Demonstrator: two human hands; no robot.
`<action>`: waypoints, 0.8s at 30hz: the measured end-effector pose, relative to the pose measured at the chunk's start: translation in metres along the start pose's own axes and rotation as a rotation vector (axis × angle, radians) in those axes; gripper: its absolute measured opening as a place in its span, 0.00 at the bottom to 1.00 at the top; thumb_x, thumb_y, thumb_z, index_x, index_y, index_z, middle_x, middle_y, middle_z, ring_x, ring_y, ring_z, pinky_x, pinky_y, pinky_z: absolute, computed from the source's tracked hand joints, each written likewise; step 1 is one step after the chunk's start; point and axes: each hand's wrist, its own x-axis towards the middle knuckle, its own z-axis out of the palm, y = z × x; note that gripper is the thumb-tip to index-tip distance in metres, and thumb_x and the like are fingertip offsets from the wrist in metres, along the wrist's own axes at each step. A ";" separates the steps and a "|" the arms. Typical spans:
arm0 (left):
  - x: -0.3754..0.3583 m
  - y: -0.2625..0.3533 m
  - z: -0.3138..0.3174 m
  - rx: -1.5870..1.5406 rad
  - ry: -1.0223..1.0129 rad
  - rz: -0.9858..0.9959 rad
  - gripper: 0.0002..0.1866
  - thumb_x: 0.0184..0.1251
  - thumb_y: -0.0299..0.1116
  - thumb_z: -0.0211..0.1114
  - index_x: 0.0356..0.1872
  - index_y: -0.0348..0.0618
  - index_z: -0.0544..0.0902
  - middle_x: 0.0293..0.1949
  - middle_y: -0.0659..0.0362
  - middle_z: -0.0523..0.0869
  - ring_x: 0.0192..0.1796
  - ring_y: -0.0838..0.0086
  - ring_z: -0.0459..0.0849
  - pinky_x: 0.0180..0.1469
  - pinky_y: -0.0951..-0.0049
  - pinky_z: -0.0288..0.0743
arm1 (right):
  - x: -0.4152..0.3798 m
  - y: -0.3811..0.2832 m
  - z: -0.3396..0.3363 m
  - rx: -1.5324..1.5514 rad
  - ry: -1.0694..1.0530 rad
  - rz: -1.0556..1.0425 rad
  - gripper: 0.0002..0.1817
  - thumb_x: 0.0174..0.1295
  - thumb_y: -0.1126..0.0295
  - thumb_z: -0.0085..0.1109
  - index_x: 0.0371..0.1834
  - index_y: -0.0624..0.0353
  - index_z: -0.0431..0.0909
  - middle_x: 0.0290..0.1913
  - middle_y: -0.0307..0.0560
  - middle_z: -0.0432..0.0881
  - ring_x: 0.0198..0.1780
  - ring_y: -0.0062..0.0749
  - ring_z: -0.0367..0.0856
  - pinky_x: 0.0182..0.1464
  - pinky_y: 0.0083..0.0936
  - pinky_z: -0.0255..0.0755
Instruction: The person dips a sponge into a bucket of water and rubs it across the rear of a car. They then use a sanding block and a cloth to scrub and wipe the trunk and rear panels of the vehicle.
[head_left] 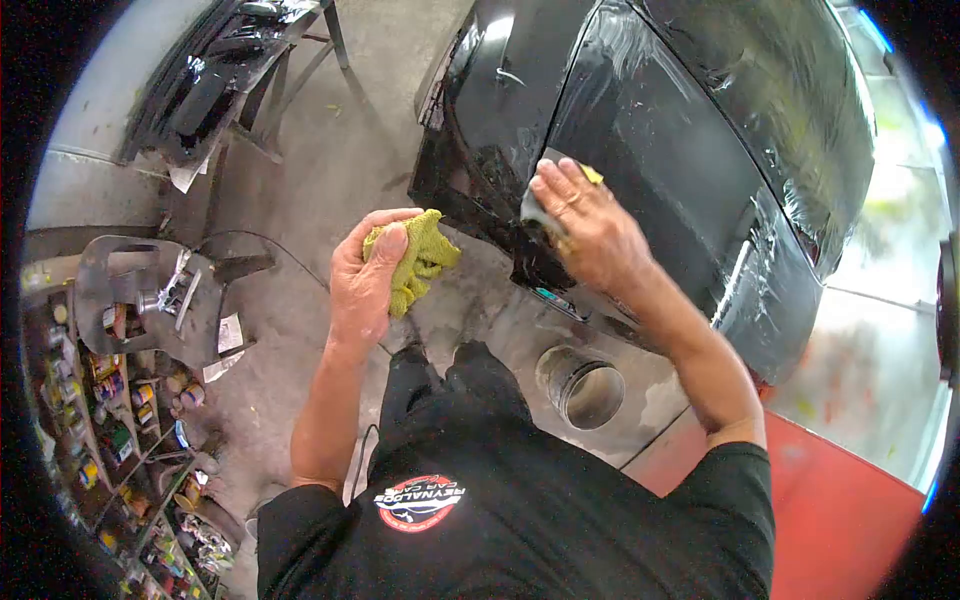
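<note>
A crumpled yellow-green cloth (425, 262) is in my left hand (368, 265), its thumb and fingers closed round it, in front of my body. My right hand (590, 225) lies on a pale grey pad (535, 208) at the edge of a black car panel (655, 150), fingers stretched side by side over the pad. A small yellow scrap (592, 174) shows beside those fingers. Whitish smears mark the glossy black panel around its seams. How firmly the right hand grips the pad is hidden.
A round bucket (590, 393) stands on the floor below my right forearm. At left are a grey stool-like stand (150, 300) and a shelf (130, 440) crowded with cans. A black part (215, 85) rests on a trestle at upper left. A red panel (840, 510) is at lower right.
</note>
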 end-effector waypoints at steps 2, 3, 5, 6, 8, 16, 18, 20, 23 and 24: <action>0.005 -0.003 -0.001 0.025 -0.002 0.042 0.20 0.82 0.44 0.64 0.57 0.35 0.84 0.48 0.57 0.90 0.46 0.77 0.89 0.49 0.73 0.85 | 0.021 0.039 -0.005 -0.140 0.003 -0.056 0.27 0.67 0.72 0.55 0.71 0.62 0.76 0.75 0.59 0.75 0.77 0.54 0.72 0.79 0.51 0.62; 0.005 -0.005 0.000 0.017 0.012 0.037 0.19 0.82 0.43 0.64 0.57 0.35 0.85 0.47 0.59 0.90 0.45 0.78 0.88 0.47 0.75 0.84 | 0.042 0.068 -0.006 -0.235 0.064 -0.072 0.24 0.71 0.70 0.52 0.70 0.61 0.76 0.73 0.59 0.77 0.74 0.55 0.76 0.76 0.54 0.66; 0.002 -0.003 0.001 0.004 0.043 0.032 0.17 0.82 0.40 0.65 0.56 0.35 0.85 0.44 0.62 0.88 0.42 0.82 0.85 0.43 0.78 0.82 | 0.084 0.110 -0.015 -0.153 0.134 0.102 0.21 0.76 0.67 0.48 0.68 0.62 0.76 0.67 0.62 0.81 0.70 0.58 0.78 0.72 0.51 0.70; 0.001 -0.005 0.001 0.002 0.055 0.031 0.17 0.82 0.41 0.65 0.56 0.36 0.85 0.44 0.62 0.88 0.42 0.82 0.85 0.43 0.78 0.82 | 0.099 0.128 -0.012 -0.153 0.195 0.157 0.21 0.76 0.65 0.49 0.67 0.61 0.77 0.65 0.62 0.82 0.66 0.59 0.80 0.71 0.48 0.72; -0.002 -0.005 0.000 -0.004 0.064 0.027 0.17 0.82 0.41 0.65 0.56 0.37 0.86 0.44 0.62 0.88 0.42 0.82 0.85 0.43 0.78 0.82 | 0.100 0.124 -0.004 -0.214 0.239 0.117 0.22 0.75 0.64 0.50 0.65 0.66 0.77 0.64 0.64 0.82 0.64 0.59 0.81 0.71 0.46 0.72; 0.008 -0.004 -0.005 0.006 -0.037 -0.007 0.19 0.81 0.44 0.65 0.56 0.36 0.85 0.47 0.60 0.89 0.46 0.79 0.86 0.48 0.76 0.83 | 0.005 0.030 -0.004 -0.092 -0.037 0.032 0.30 0.67 0.74 0.56 0.75 0.61 0.72 0.79 0.60 0.70 0.80 0.53 0.67 0.81 0.50 0.58; 0.010 -0.009 -0.007 0.052 -0.047 0.026 0.20 0.81 0.45 0.65 0.56 0.36 0.85 0.48 0.59 0.89 0.47 0.78 0.87 0.50 0.75 0.83 | 0.055 0.077 -0.017 -0.191 -0.031 0.112 0.28 0.72 0.71 0.51 0.75 0.61 0.70 0.77 0.63 0.71 0.76 0.54 0.72 0.77 0.57 0.62; 0.007 -0.008 -0.005 0.090 -0.040 0.042 0.20 0.81 0.45 0.65 0.56 0.36 0.85 0.48 0.60 0.88 0.47 0.78 0.86 0.50 0.76 0.83 | 0.097 0.133 -0.007 -0.238 0.199 0.121 0.23 0.78 0.62 0.49 0.69 0.65 0.75 0.69 0.65 0.77 0.68 0.58 0.77 0.71 0.55 0.68; -0.002 0.002 0.004 0.107 -0.041 0.010 0.20 0.81 0.46 0.65 0.55 0.37 0.85 0.48 0.61 0.88 0.47 0.79 0.86 0.49 0.76 0.82 | 0.102 0.126 0.003 -0.238 0.260 0.192 0.26 0.79 0.58 0.49 0.67 0.69 0.76 0.68 0.68 0.78 0.69 0.60 0.76 0.72 0.50 0.69; -0.005 0.004 0.006 0.089 -0.052 -0.003 0.19 0.81 0.45 0.65 0.56 0.38 0.85 0.46 0.62 0.88 0.45 0.81 0.85 0.47 0.77 0.82 | 0.084 0.093 0.000 -0.240 0.210 0.253 0.28 0.77 0.58 0.53 0.67 0.73 0.74 0.71 0.72 0.74 0.71 0.62 0.74 0.72 0.48 0.69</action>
